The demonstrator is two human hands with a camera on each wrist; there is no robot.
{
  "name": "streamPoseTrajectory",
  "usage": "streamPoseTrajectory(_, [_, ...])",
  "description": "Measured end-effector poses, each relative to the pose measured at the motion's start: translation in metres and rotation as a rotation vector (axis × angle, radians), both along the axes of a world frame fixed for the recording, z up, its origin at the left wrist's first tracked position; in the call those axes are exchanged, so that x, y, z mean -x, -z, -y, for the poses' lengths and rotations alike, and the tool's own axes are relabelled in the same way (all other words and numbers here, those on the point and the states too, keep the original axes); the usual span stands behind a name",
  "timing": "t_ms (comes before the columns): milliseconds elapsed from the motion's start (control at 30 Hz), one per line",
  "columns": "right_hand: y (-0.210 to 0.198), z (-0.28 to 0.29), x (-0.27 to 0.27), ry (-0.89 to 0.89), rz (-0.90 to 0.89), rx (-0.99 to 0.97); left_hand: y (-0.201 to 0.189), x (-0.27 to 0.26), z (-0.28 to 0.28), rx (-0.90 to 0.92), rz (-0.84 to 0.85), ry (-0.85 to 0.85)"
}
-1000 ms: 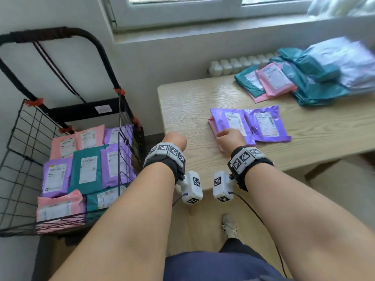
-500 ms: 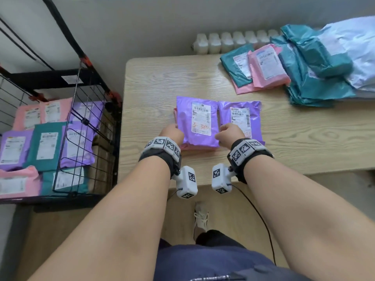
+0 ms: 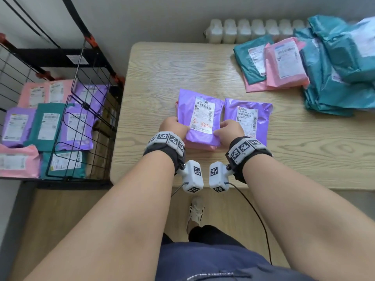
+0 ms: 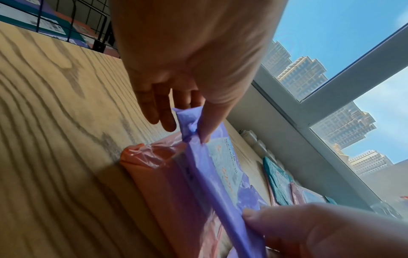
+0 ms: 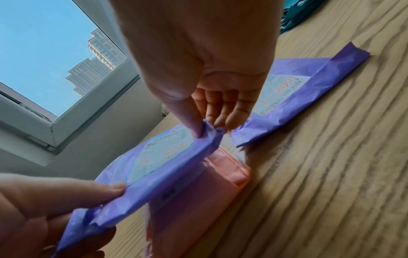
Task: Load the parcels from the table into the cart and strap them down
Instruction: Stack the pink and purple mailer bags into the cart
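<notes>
cart (image 3: 77, 110): left side of the head view, already holding a good layer of pink, teal and purple parcels, so loading looks well underway.
in hand: both hands on the same purple parcel (image 3: 199, 116), mid-frame on the table (image 3: 162, 69). It sits on top of a pink parcel (image 3: 203, 147).
left hand (image 3: 174, 127): grip closed, thumb pinching the parcel's near left corner, other fingers underneath by the look of the wrist view.
right hand (image 3: 231, 128): same deal on the near right corner, thumb and fingers pinched on the plastic.
still on the table: a second purple parcel (image 3: 248, 118) right beside it, plus a teal and pink pile (image 3: 304, 63) in the upper right.
straps: nothing over the load yet, so I'd say strapping is still to do.
</notes>
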State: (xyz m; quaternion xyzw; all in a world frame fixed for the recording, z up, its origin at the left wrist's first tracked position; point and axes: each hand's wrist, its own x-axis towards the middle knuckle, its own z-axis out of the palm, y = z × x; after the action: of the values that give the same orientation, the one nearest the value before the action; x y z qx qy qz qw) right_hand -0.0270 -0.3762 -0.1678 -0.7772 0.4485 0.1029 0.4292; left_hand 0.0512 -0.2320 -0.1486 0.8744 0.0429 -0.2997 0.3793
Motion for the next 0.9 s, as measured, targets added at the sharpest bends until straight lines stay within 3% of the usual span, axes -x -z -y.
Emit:
streamPoseTrajectory(200, [-0.019,-0.008,-0.021,-0.036,0.088,0.060,-0.013,-0.008,-0.017,0.039,0.099,-0.067])
streamPoseTrajectory(400, [-0.042,-0.057,-0.068,-0.159,0.160,0.044,-0.031,-0.038,-0.077,0.075,0.205,-0.228])
streamPoseTrajectory(633, [-0.053,-0.170,-0.139,-0.337,0.115,0.093,-0.030,-0.090,-0.191,-0.037,0.267,-0.461])
streamPoseTrajectory(900, [-0.052,-0.320,-0.220,-0.438,0.085,0.086,-0.019,-0.148,-0.347,-0.156,0.149,-0.492])
